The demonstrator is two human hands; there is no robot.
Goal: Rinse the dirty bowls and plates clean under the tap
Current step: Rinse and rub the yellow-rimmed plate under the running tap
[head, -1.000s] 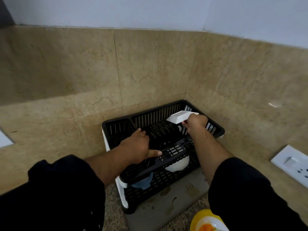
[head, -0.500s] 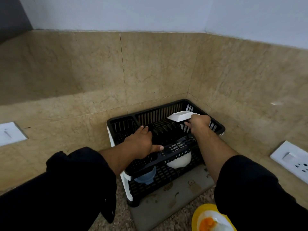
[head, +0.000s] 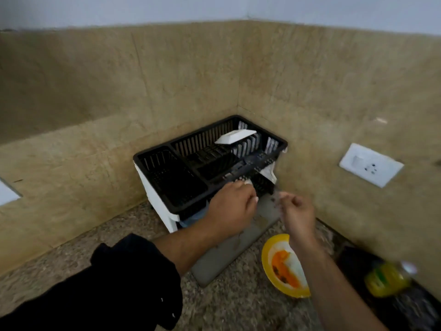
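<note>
Comparing with half a second ago: both hands are now drawn back from the top of the rack toward the near side.
Left hand point(head: 232, 206): held palm down at the near front edge of the black dish rack point(head: 171, 180); fingers are curled, and their tips appear to touch the rack's front rail, though a firm grip cannot be confirmed. Earlier it was laid flat on the rack's upper middle.
Right hand point(head: 298, 213): loosely curled and blurred, held in the air just right of the left hand, with nothing seen inside it. Earlier it was pinching the white dish at the far rim.
White dish point(head: 235, 137): now released, left resting tilted on the slots at the far right of the rack, well beyond both hands.
Dirty plate point(head: 284, 266): a yellow-rimmed plate with orange residue is seen on the counter below the right wrist, partly covered by the forearm.
Grey mat point(head: 222, 259): seen under the rack, extending toward the near side below the left forearm.
Yellow bottle point(head: 384, 278): blurred, lying to the right of the right forearm.
Wall socket point(head: 371, 164): mounted on the tiled wall, far right of the right hand.
Sleeve point(head: 133, 283): black, pushed up on the left arm.
</note>
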